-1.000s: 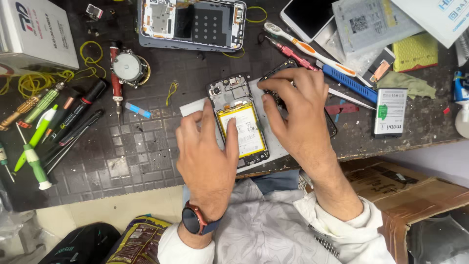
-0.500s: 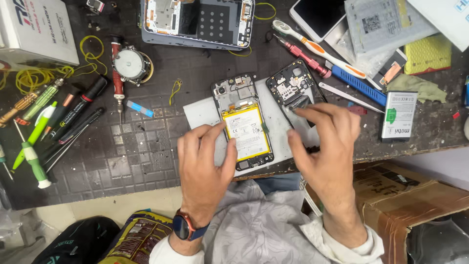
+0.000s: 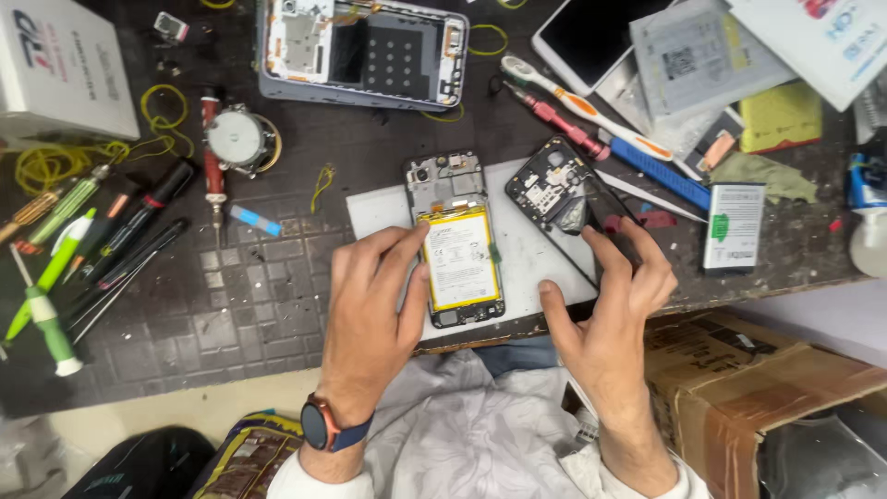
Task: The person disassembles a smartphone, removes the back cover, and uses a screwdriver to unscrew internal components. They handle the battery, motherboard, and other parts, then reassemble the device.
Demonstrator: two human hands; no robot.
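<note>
Right hand [image 3: 614, 296] now lower, pinching black plastic back cover [image 3: 565, 199], apparently lifting off; left hand [image 3: 370, 310], fingers loosely curled, steadies opened yellow-battery phone [image 3: 459, 254]. Next: set cover aside.

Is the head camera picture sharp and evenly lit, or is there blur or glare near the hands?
Head view: sharp on the left hand, right hand and opened phone; light even and soft, with faint shadows under the hands; only a mild sheen on the yellow battery; edges of the picture bend slightly.
</note>
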